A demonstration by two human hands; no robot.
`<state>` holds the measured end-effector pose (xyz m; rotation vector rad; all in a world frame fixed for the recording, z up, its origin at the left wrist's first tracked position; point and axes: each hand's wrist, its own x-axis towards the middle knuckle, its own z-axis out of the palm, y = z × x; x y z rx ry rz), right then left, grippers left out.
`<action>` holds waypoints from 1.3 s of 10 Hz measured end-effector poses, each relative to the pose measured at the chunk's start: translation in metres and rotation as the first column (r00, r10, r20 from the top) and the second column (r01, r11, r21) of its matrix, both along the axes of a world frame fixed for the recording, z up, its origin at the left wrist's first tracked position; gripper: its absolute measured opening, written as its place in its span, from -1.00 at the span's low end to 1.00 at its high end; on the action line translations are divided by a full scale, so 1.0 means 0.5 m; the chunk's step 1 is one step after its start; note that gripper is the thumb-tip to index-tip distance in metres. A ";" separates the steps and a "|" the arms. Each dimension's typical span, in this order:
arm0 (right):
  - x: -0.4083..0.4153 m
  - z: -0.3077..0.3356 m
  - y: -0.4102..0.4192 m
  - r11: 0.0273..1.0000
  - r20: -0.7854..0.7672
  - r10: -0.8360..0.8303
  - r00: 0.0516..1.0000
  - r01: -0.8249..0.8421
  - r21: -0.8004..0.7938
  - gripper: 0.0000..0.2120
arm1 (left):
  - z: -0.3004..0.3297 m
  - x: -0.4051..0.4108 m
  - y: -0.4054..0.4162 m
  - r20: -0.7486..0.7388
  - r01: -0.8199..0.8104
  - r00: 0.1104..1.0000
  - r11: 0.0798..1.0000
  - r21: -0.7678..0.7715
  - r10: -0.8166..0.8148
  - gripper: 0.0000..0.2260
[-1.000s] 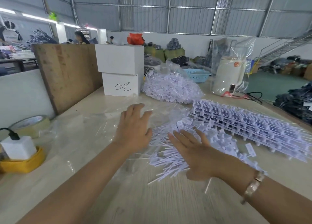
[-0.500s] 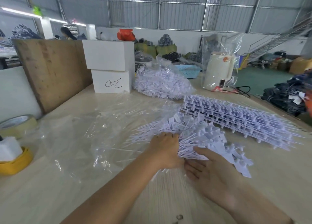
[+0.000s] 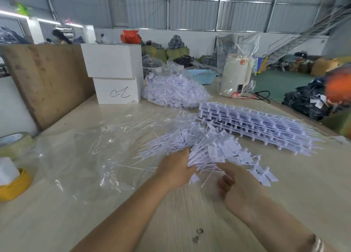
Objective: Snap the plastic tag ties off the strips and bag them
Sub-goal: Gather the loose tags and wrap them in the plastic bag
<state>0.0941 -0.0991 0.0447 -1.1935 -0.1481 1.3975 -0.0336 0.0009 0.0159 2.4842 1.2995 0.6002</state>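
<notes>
A loose heap of white plastic tag ties [image 3: 214, 149] lies on the wooden table in front of me. My left hand [image 3: 175, 169] grips the near left side of the heap, fingers curled into the thin tails. My right hand [image 3: 235, 187] is at the heap's near right edge with its fingers curled under the ties. Behind the heap, stacked strips of unsnapped ties [image 3: 254, 126] lie flat. An empty clear plastic bag [image 3: 91, 145] is spread on the table to the left. A filled bag of ties [image 3: 172, 92] sits further back.
Two stacked white boxes [image 3: 115, 75] and a leaning wooden board [image 3: 47, 81] stand at the back left. A tape roll [image 3: 15, 143] and a yellow holder [image 3: 13, 185] sit at the left edge. A bagged white kettle [image 3: 235, 75] and a blue basket [image 3: 203, 76] are behind.
Both hands came off the top of the heap, moved to its near edge and closed into the ties, bunching and lifting them. The camera moved slightly.
</notes>
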 end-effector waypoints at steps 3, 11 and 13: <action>0.013 0.036 0.023 0.991 -0.116 0.053 0.992 -0.037 0.132 -0.65 | 0.004 -0.006 -0.006 0.088 0.012 0.996 0.990 -0.142 0.000 -0.67; -0.016 -0.012 0.110 0.994 0.106 -0.104 0.989 0.105 -0.006 -0.80 | 0.020 -0.013 -0.011 0.378 0.134 0.924 0.872 -0.470 0.062 -0.56; 0.003 -0.032 0.105 0.995 0.164 -0.094 0.982 0.085 0.060 -0.74 | 0.014 0.016 -0.016 0.214 0.038 0.976 0.935 -0.352 0.041 -0.51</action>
